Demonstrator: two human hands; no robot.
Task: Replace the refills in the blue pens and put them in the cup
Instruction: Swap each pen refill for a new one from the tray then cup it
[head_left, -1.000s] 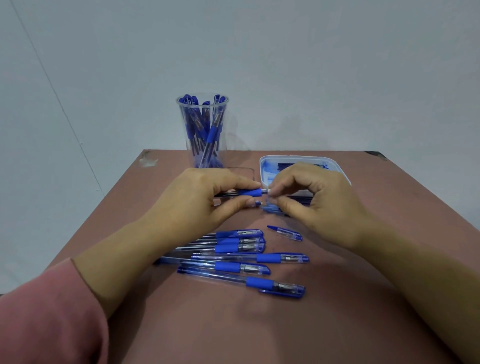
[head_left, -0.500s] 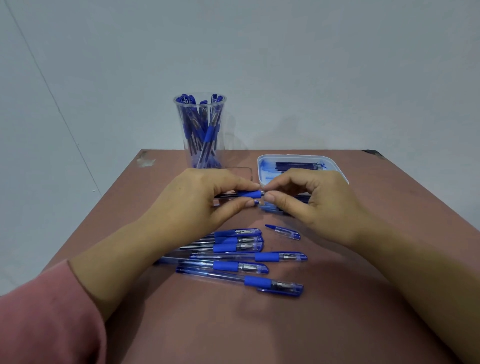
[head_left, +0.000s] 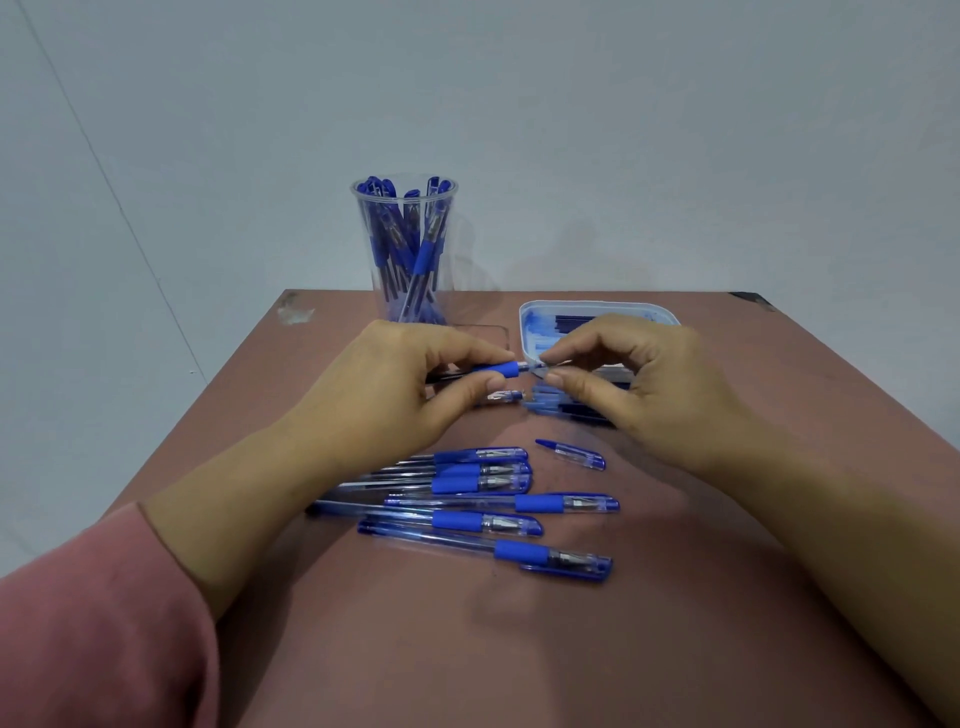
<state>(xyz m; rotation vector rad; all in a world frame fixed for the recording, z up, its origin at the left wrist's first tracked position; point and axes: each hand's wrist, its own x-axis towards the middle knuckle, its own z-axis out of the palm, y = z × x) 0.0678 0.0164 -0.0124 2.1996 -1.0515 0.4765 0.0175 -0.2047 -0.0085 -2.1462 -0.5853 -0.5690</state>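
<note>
Head view, left hand (head_left: 379, 395) gripping one pen (head_left: 501, 370), right hand (head_left: 660, 395) pinching its tip, six pens (head_left: 540, 503) lying, one cup (head_left: 451, 218)

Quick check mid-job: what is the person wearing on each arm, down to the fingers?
The left arm has a pink sleeve that ends partway up the forearm. The rest is bare. The right arm is bare as far as shown. No gloves, rings, watch or bracelet are visible on either.

table (head_left: 675, 649) (brown) | back: cup (head_left: 363, 208), tray (head_left: 597, 305) | front: pens (head_left: 467, 521), loose cap (head_left: 576, 455)

A reddish-brown table (head_left: 675, 649) stands against a plain pale grey wall (head_left: 623, 130).
</note>
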